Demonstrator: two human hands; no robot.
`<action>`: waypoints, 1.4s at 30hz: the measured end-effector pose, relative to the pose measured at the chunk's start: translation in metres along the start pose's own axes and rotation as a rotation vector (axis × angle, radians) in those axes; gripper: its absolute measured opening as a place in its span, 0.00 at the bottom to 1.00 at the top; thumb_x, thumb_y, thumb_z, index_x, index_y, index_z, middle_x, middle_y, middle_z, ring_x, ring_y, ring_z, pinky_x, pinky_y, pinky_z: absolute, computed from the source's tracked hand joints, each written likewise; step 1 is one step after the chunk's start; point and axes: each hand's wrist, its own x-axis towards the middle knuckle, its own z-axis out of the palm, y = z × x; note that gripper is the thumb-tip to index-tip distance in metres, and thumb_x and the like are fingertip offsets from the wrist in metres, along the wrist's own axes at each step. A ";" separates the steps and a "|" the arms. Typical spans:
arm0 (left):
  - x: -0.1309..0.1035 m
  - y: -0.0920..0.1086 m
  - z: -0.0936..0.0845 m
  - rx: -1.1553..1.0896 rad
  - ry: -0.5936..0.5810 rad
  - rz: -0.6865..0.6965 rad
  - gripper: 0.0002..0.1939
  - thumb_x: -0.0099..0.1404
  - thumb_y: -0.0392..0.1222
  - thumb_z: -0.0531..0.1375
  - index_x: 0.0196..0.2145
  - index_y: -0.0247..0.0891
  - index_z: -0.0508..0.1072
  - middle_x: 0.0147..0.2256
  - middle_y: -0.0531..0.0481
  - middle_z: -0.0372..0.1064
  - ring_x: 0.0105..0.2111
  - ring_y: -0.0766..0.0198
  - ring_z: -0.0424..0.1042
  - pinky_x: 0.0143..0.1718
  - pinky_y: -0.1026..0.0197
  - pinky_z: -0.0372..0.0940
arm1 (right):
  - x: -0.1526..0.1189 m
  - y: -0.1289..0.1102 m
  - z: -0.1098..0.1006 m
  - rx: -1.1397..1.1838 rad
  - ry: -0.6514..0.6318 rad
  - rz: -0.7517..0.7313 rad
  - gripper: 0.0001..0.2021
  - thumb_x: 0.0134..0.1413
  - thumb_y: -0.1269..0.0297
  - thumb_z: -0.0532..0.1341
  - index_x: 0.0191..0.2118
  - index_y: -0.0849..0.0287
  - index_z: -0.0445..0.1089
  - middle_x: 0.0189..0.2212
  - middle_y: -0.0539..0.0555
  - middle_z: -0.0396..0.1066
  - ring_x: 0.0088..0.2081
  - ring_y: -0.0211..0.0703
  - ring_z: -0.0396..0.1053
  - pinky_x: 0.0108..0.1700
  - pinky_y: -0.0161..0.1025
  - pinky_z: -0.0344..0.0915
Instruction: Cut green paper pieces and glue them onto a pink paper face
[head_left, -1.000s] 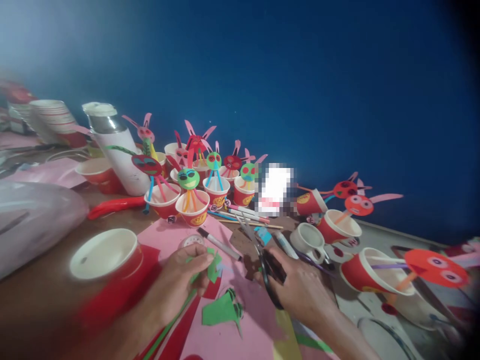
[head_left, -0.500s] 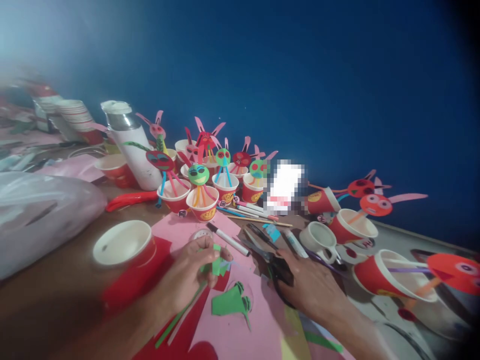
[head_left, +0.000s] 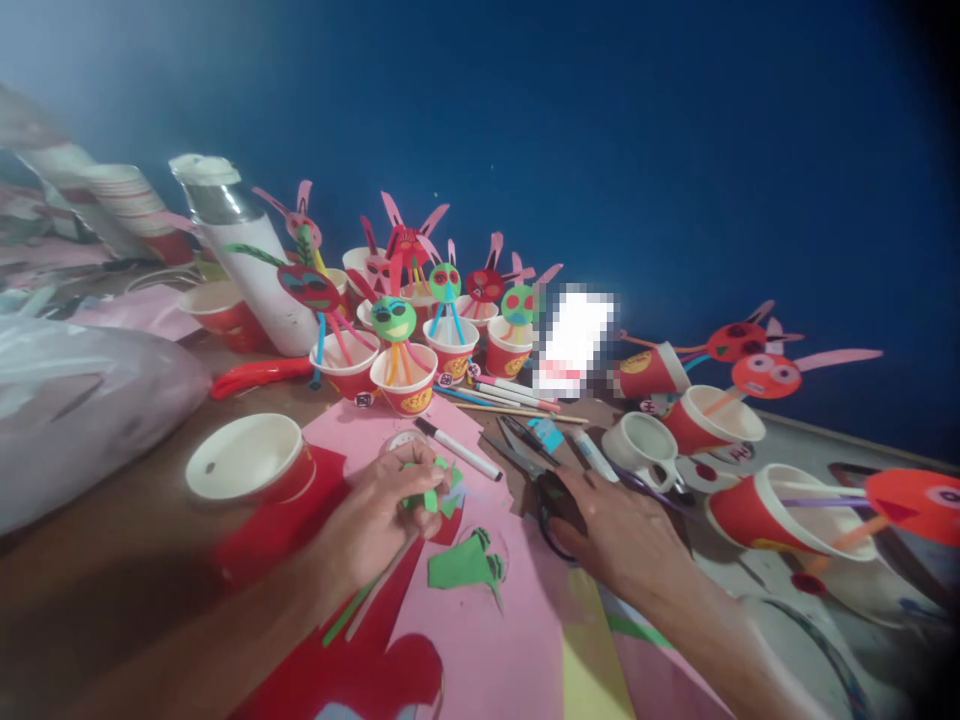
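My left hand (head_left: 405, 497) is closed, fingertips pinching a small piece of green paper (head_left: 428, 498) above the pink sheet (head_left: 491, 640). My right hand (head_left: 611, 515) lies palm down over the black handles of a pair of scissors (head_left: 517, 447), its fingers curled on them. The blades point away to the upper left, low over the table. Between the hands, a green paper cut-out (head_left: 463, 562) with black-marked curls lies on the pink sheet. Small green scraps (head_left: 453, 492) are beside my left fingertips. A capped marker (head_left: 459, 450) lies just beyond.
Red paper cups with straw-and-paper figures (head_left: 403, 382) stand at the back. More cups (head_left: 716, 420) lean at right beside a white mug (head_left: 640, 447). At left are an open paper cup (head_left: 247, 455), a plastic bag (head_left: 90, 420) and a white flask (head_left: 255, 270).
The view has tilted down slightly, so most things sit higher in the picture. My left fingers have shifted around the green paper. My right hand stays at the scissors.
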 end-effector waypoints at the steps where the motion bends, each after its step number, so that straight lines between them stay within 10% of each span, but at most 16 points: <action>1: 0.000 0.001 0.001 -0.013 -0.003 0.001 0.06 0.59 0.33 0.57 0.25 0.36 0.62 0.24 0.54 0.64 0.17 0.76 0.55 0.17 0.70 0.52 | 0.000 0.000 0.000 0.005 -0.006 -0.003 0.22 0.48 0.60 0.58 0.51 0.54 0.61 0.38 0.58 0.72 0.32 0.54 0.72 0.27 0.40 0.59; 20: -0.001 -0.005 0.006 0.511 0.153 0.085 0.04 0.54 0.31 0.57 0.24 0.36 0.65 0.16 0.59 0.59 0.16 0.73 0.57 0.20 0.68 0.54 | -0.007 0.002 0.000 0.091 0.096 -0.017 0.15 0.52 0.63 0.57 0.46 0.55 0.67 0.37 0.56 0.71 0.35 0.53 0.70 0.32 0.43 0.62; 24: -0.003 -0.008 0.011 0.520 0.112 0.073 0.05 0.51 0.32 0.58 0.22 0.36 0.65 0.16 0.58 0.60 0.16 0.72 0.58 0.20 0.67 0.56 | -0.010 -0.013 -0.017 0.493 0.183 -0.056 0.10 0.57 0.62 0.53 0.39 0.52 0.71 0.37 0.52 0.72 0.36 0.45 0.69 0.36 0.38 0.60; 28: -0.006 -0.015 0.012 0.413 0.046 -0.034 0.04 0.51 0.35 0.60 0.23 0.36 0.66 0.15 0.57 0.60 0.15 0.72 0.57 0.17 0.68 0.54 | -0.011 -0.039 -0.018 1.051 -0.044 -0.080 0.07 0.54 0.63 0.56 0.32 0.54 0.71 0.25 0.46 0.70 0.26 0.36 0.66 0.27 0.30 0.57; 36: 0.000 -0.014 0.010 -0.012 -0.053 -0.293 0.24 0.62 0.55 0.48 0.34 0.32 0.72 0.27 0.43 0.69 0.20 0.66 0.65 0.16 0.67 0.56 | -0.005 -0.042 0.000 1.447 -0.128 0.037 0.09 0.50 0.64 0.57 0.22 0.60 0.63 0.18 0.44 0.58 0.21 0.32 0.55 0.24 0.30 0.52; 42: -0.005 0.002 0.001 0.364 0.001 -0.192 0.11 0.59 0.45 0.54 0.29 0.35 0.72 0.20 0.54 0.61 0.14 0.72 0.55 0.15 0.69 0.48 | -0.005 -0.044 -0.004 1.606 -0.101 0.110 0.11 0.49 0.59 0.59 0.22 0.59 0.63 0.16 0.44 0.58 0.20 0.32 0.55 0.24 0.30 0.54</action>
